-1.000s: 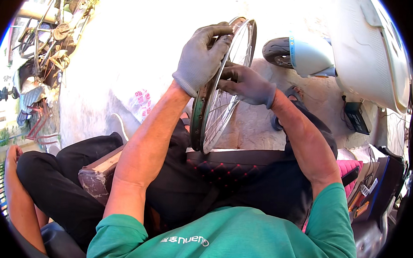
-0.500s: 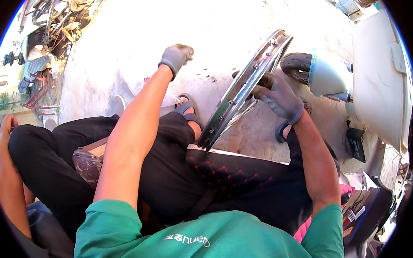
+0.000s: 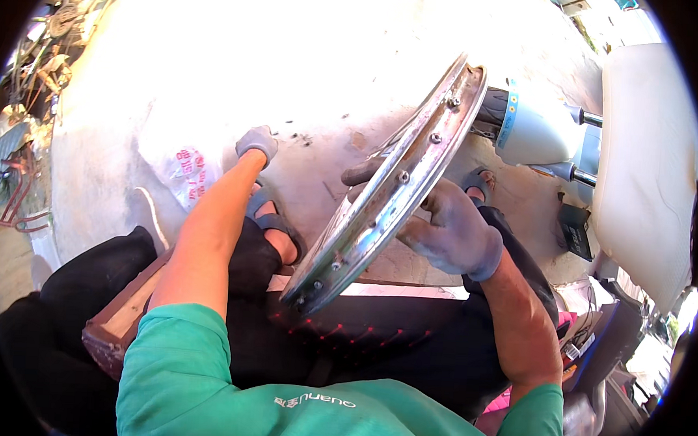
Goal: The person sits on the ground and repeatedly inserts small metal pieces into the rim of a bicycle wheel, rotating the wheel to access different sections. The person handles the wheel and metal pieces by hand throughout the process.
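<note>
A bare metal wheel rim stands tilted in front of me, without a tyre, with spoke nipples showing along its channel. Its lower end is by the dark padded cover with red stitching across my lap. My right hand, in a grey glove, grips the rim from the right, its fingers reaching through to the other side. My left hand, also gloved, is low over the ground beside a clear plastic bag with red print. Its fingers are hidden behind the back of the glove. Small dark pieces are scattered near it.
At right stands a white vehicle body with a light blue mudguard over a tyre. A small black box lies below it. Scrap metal is piled at far left. A wooden piece is beside my left leg.
My left hand has come down leftward to near the bag. My right hand and the rim have moved nearer to me, and the rim has turned to show its channel. The view has shifted.
</note>
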Motion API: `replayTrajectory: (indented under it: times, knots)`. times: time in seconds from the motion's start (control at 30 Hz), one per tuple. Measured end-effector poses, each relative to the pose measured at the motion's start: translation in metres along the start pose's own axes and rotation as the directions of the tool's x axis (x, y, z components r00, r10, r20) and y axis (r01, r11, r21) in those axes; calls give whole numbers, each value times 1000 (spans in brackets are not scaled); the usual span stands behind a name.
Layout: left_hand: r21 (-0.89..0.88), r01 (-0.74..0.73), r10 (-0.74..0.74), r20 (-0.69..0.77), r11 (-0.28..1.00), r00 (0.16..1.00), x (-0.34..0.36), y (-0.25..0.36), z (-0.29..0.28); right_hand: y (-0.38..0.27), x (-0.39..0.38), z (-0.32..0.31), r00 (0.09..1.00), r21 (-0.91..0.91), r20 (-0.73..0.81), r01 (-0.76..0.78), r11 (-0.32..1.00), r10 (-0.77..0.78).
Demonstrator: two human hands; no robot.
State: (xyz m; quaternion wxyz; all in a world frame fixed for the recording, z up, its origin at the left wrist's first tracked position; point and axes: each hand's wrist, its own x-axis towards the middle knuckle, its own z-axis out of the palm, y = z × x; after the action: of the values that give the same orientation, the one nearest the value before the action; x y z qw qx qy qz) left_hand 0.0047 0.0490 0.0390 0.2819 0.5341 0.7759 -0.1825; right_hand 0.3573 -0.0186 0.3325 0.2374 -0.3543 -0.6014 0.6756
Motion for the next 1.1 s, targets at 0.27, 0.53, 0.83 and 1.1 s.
replayTrajectory:
  times: [0.27, 0.53, 0.83, 1.1]
  knots:
    - [166, -100, 121, -119, 981, 985, 38, 5, 33, -16, 7, -9, 994, 88, 105, -28, 996, 18]
    - [-127, -3, 0, -23, 992, 1000, 24, 11, 13, -17, 5, -7, 996, -51, 76, -52, 997, 56]
    - [-715, -296, 306, -120, 634, 945, -84, 74, -157, -8, 17, 3, 998, 236, 46, -44, 971, 34]
    - [-789, -600, 478, -480, 131, 736, -301, 90, -225, 5, 11, -2, 1000, 183, 26, -4, 983, -1]
